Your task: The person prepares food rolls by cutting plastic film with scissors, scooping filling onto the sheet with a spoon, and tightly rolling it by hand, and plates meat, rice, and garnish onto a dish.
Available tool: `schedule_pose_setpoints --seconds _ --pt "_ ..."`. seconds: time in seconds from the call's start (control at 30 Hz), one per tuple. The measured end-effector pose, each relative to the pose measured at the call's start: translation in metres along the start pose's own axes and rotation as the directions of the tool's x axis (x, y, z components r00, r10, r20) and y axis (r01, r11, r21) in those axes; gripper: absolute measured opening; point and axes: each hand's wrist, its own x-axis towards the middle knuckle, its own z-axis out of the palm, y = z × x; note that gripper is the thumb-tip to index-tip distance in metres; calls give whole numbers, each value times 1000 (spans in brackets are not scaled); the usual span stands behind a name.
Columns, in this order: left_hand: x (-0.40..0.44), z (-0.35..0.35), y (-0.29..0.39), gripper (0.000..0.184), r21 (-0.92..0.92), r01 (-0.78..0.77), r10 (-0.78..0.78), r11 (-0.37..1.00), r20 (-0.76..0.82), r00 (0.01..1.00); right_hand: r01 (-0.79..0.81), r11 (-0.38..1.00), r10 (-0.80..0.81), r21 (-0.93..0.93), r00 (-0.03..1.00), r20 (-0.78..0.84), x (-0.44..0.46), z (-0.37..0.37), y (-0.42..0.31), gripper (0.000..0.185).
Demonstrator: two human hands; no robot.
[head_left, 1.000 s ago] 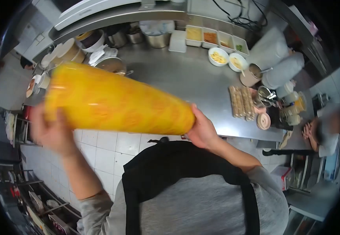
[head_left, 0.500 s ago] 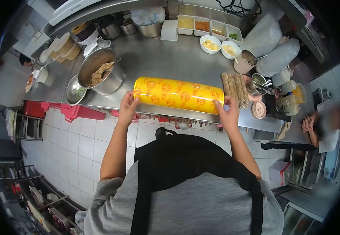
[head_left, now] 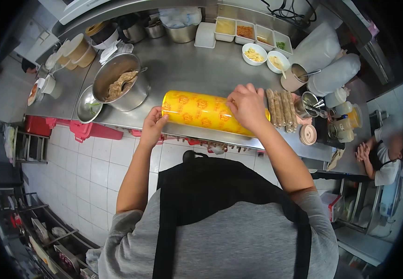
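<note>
A thick, shiny yellow roll of plastic film [head_left: 194, 111] with red printed figures lies level over the counter's front edge. My left hand [head_left: 153, 126] grips its left end, with the thumb on the near side. Across the right part of the roll reaches my right hand [head_left: 249, 107], back upward, its bent fingers at the top of the film. What those fingertips pinch, if anything, is hidden. Just right of this hand lie several long wrapped rolls [head_left: 280, 109] side by side on the steel counter [head_left: 196, 69].
Left on the counter stand a big pot [head_left: 134, 95] of meat and a metal bowl [head_left: 84, 109]. Small food trays [head_left: 245, 37] and white bowls [head_left: 254, 54] line the back. Cups of utensils [head_left: 307, 104] and bottles [head_left: 345, 109] crowd the right, where another person [head_left: 387, 158] stands.
My right hand has left the roll's right end and moved left and up onto its top, fingers now bent. My left hand keeps its hold. The view has shifted slightly.
</note>
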Motion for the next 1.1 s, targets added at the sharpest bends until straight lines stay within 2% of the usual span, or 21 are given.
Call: schedule_pose_setpoints --seconds 0.07,0.17,0.2,0.27,0.33,0.43,0.47,0.6,0.63,0.73,0.77,0.87,0.97,1.07,1.1 --pt "2 -4 0 25 48 23 -23 999 9 1000 42 999 -42 -19 999 -27 4 8 3 5" --pt "1 -3 18 34 479 -106 124 872 -6 992 46 999 -47 -23 998 -47 12 10 8 4" --pt "4 1 29 37 644 -231 300 730 1 954 38 999 -39 -22 998 -51 15 10 10 4" --pt "10 33 70 45 876 -366 599 316 115 793 44 999 -44 -18 998 -41 21 8 12 4" --pt "28 69 83 42 874 -414 565 255 213 797 49 999 -49 -18 998 -25 24 4 12 3" --pt "63 87 75 29 855 -489 383 173 398 833 37 999 -38 -19 999 -30 22 -6 9 5" --pt "71 89 70 23 844 -515 294 151 459 838 26 1000 -27 -12 998 -51 18 -9 5 7" --pt "85 89 65 15 797 -589 406 134 498 766 46 999 -41 21 978 -206 4 4 -15 14" --pt "87 85 65 16 786 -607 406 113 521 751 29 997 -17 66 985 -170 -1 9 -15 18" --pt "91 72 70 14 705 -704 325 83 649 688 -86 991 76 -105 992 -96 -12 13 17 14" --pt "91 66 75 13 669 -739 283 78 696 660 -36 994 24 -101 993 -116 -19 7 30 12" --pt "91 58 91 14 590 -773 254 233 730 634 53 989 -73 -138 988 -140 -36 -7 47 11" --pt "84 45 107 12 668 -739 204 89 714 670 60 993 -81 -106 975 -207 -38 -23 42 12" --pt "70 47 91 15 801 -581 292 144 527 798 -70 997 66 -18 978 -197 -43 -5 39 15" --pt "68 45 85 13 815 -538 291 216 472 832 -60 996 70 64 985 -155 -45 -6 42 15"
